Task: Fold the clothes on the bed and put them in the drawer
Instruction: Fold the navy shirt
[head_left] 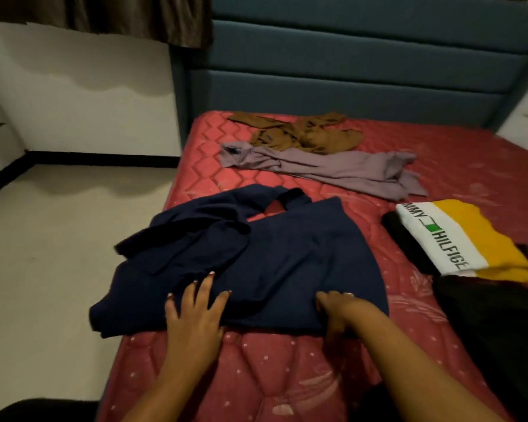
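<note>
Inspection of the fold in hand. The navy shirt [287, 263] lies flat on the mattress [287, 379], at its near left corner. The left side of the shirt overhangs the mattress edge.

Left hand [195, 312]: open, fingers spread, palm pressing the cloth down near the hem. It holds nothing.

Right hand [337, 312]: at the hem. The thumb lies on top and the fingers curl over the edge, so it appears to pinch the hem. The underside is hidden.

Orientation: the collar points toward the headboard [363, 65] and the hem toward the person. The long axis runs near to far, skewed slightly left. The left sleeve and side lie bunched over the body, not squared.

Recommendation: smooth that bunched side flat before any further fold. Draw the overhanging part back onto the mattress. Keep the left palm as anchor while the right hand carries the hem toward the collar, edges matched.

Awaiting folding, farther up: a brown garment [299, 132] and a lilac garment [317, 169], both crumpled and touching. A folded shirt [457, 239] sits to the right, with black cloth [494, 315] just beside it. No drawer is in view.
</note>
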The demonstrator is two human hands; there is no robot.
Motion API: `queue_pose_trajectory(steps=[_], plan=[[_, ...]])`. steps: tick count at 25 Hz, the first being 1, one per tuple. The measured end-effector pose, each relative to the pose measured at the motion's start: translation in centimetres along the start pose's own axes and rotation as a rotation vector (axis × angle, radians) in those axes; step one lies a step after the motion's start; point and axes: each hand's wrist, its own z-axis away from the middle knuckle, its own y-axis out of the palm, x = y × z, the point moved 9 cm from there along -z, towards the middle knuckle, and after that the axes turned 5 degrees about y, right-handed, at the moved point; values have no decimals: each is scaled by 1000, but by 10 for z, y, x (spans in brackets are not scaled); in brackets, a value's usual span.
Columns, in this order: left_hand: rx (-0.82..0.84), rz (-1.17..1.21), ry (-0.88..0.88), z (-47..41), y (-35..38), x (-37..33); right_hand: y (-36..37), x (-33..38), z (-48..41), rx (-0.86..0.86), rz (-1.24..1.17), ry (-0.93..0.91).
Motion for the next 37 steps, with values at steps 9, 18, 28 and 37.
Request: queue_pose_trajectory(steps=[9,18,28,37], plan=[[-166,-89,139,-15,17,-60,-26,-104,-14,-340,-472,283],[593,107,174,-22,20,-93,23,-157,11,156,-446,330],[581,383,45,-60,-12,-56,-37,-197,2,-445,-780,441],[-296,-114,111,-84,-16,-108,-69,-176,-26,-774,-953,193]])
